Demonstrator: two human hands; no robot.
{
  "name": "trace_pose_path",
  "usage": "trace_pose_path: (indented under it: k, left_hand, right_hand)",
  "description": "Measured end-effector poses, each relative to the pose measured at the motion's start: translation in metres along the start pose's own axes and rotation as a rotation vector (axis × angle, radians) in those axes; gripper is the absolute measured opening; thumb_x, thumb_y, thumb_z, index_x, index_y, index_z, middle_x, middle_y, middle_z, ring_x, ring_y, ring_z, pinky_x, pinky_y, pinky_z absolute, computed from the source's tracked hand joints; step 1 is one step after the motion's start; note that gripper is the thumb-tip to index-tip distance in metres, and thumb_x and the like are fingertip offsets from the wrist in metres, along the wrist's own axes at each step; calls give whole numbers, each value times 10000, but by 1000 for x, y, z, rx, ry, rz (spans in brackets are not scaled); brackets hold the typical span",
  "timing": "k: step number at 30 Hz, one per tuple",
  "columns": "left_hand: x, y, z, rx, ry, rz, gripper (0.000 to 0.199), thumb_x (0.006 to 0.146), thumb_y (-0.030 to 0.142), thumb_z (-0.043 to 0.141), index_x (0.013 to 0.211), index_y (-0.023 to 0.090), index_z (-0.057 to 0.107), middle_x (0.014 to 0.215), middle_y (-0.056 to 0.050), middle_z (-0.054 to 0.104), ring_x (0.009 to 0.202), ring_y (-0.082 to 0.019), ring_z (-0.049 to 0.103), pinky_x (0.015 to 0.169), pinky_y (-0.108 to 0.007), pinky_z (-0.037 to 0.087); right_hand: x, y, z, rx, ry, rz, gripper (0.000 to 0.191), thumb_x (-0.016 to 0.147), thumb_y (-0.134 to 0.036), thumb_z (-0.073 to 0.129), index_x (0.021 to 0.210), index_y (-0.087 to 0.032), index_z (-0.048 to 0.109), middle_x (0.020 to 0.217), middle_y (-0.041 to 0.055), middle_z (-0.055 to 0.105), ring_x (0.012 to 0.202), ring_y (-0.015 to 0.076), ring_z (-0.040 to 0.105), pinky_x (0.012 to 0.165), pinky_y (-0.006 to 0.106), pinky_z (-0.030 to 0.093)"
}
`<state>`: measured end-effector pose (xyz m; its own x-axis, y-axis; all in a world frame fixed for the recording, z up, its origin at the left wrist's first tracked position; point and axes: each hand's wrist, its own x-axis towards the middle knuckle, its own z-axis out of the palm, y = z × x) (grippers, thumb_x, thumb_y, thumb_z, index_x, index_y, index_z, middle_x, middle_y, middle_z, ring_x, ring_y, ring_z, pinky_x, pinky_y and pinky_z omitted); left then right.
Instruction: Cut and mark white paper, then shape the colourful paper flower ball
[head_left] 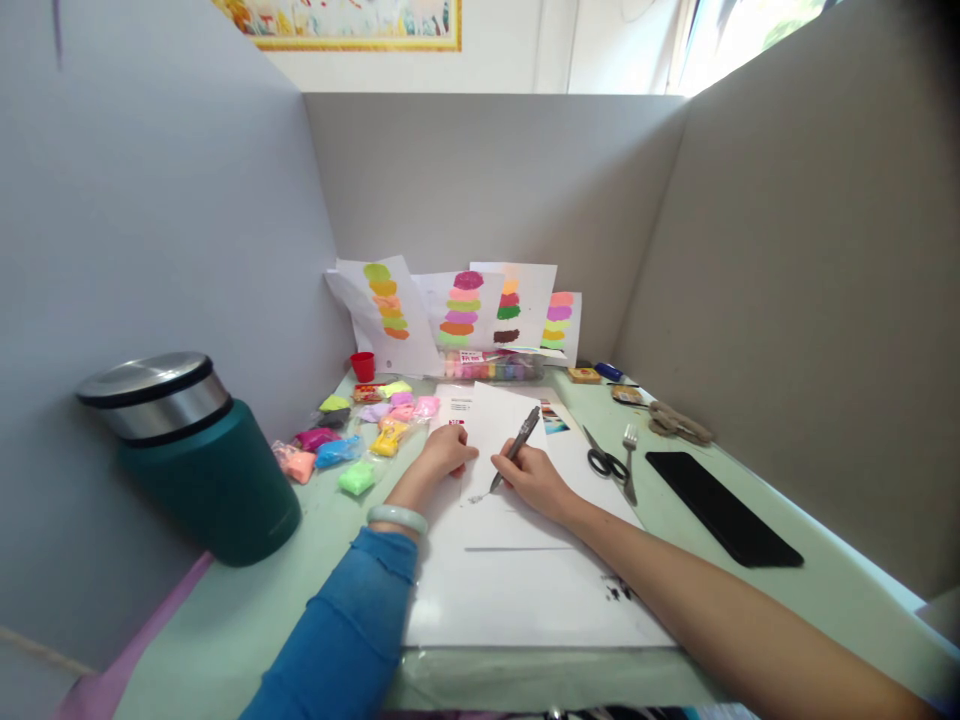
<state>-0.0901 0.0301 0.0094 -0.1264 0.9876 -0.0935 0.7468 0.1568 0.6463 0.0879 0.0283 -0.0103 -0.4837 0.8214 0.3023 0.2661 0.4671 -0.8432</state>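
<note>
A dark grey pen point(517, 445) is gripped by my right hand point(534, 478), its tip low at the white paper point(517, 525). Beside the tip is a small patch of dark pen marks on the sheet. My left hand point(448, 452) rests at the paper's left edge with its fingers curled in and the thumb pointing toward the pen. I see nothing held in those fingers, though their undersides are hidden. Under the sheet lies a larger white board point(540, 610) with dark marks near its lower right, partly covered by my right forearm.
Left stands a green flask point(217, 480), near several colourful clay packets point(356, 477) and a red cup point(363, 366). Right lie scissors point(606, 462), a fork point(630, 455), a black flat object point(720, 505) and brown cord point(679, 423). Painted sheets point(390, 320) lean at the back; grey partitions point(487, 180) enclose the table.
</note>
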Motion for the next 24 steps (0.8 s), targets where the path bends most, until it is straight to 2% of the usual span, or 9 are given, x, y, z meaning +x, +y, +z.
trace_pose_path:
  k: [24]
  left_hand:
    - [1, -1, 1, 15, 9, -4, 100, 695, 230, 592, 757, 177, 533, 457, 35, 525, 470, -133, 537, 473, -207, 369]
  right_hand:
    - [-1, -2, 0, 9, -31, -4, 258, 823, -336, 481, 617, -181, 494, 556, -40, 482, 546, 111, 434, 559, 231, 346]
